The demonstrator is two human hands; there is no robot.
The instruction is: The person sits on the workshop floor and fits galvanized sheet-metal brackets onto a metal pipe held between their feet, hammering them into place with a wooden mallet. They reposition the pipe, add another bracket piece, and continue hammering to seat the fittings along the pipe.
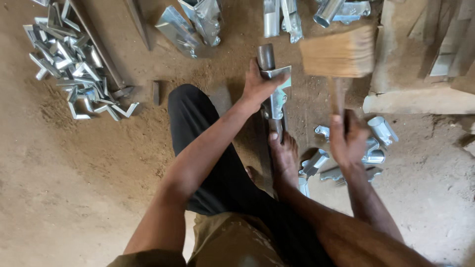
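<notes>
Left grip: my left hand [257, 89] is clamped around the galvanised sheet-metal bracket [277, 94], at the centre of the frame near the top, where it sits over a dark steel pipe [266, 57] lying on the dirt floor [74, 188].
Right grip: my right hand [349, 141] is closed on the handle of a wooden mallet [339, 52], whose head is raised at upper right.
Foot: my bare foot [283, 158] presses on the near end of the pipe.
Risk, fingers: my thumb lies just beside the bracket's top edge; a blow landing off-centre could catch it.
Risk, slip: the pipe is round, so it could roll under my foot and twist the bracket.
Risk, edges: the sheet edges look sharp against my palm.
Hidden: my fingers behind the bracket, and how the bracket seats on the pipe.
Blurred: the mallet head.
Cut off: finished pieces [198, 22] along the top edge; the heap of small bent pieces [69, 64] at upper left.
</notes>
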